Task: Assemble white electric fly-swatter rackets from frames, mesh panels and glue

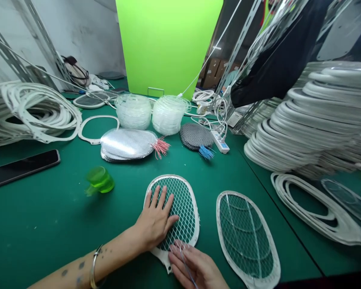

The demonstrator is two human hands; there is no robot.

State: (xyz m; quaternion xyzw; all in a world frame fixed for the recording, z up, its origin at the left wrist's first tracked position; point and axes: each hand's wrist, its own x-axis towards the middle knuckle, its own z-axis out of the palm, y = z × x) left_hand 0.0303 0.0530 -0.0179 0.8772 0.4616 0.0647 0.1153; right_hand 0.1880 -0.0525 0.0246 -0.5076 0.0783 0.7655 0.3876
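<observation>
A white oval racket frame [195, 204] with a metal mesh lies on the green table. Flat on its mesh rests my left hand [156, 218], fingers spread. At the frame's lower right edge is my right hand [195, 265], its fingers curled around a thin blue-grey wire [185, 263]. A second meshed racket frame [218, 212] lies to the right. Farther back, a stack of silver mesh sheets [126, 143] has red wires [161, 147] at its end, and a dark mesh stack [195, 136] has blue wires [206, 152].
A phone [24, 166] and a green tape roll [100, 180] lie at left. Two clear coils [134, 111] stand before a bright green panel [168, 44]. Piled white frames [42, 112] are at left, a tall stack [313, 116] at right. A power strip [220, 141] lies behind.
</observation>
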